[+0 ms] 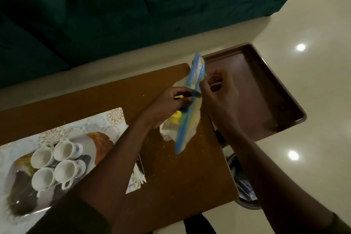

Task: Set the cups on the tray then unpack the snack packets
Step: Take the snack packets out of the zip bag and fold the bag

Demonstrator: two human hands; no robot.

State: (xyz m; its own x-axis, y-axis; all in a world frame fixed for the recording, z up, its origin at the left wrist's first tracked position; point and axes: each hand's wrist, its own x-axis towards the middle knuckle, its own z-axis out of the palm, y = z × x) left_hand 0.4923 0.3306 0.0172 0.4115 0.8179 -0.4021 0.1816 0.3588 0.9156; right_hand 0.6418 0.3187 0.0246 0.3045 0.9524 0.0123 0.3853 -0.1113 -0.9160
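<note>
Several white cups (57, 165) stand grouped on a patterned tray with a rooster picture (106, 125) at the left of the brown table (182, 176). Over the table's right part I hold a long blue and yellow snack packet (187, 119) upright on its edge. My left hand (169, 102) grips its middle from the left. My right hand (220, 89) pinches its upper edge from the right. A white plastic bag (169, 131) lies crumpled under the packet.
An empty dark brown tray (266, 74) sits at the table's right end, overhanging the floor. A dark green sofa (114, 15) runs along the far side. Crumbs dot the tabletop. A bin with wrappers (243, 186) stands below the table's right edge.
</note>
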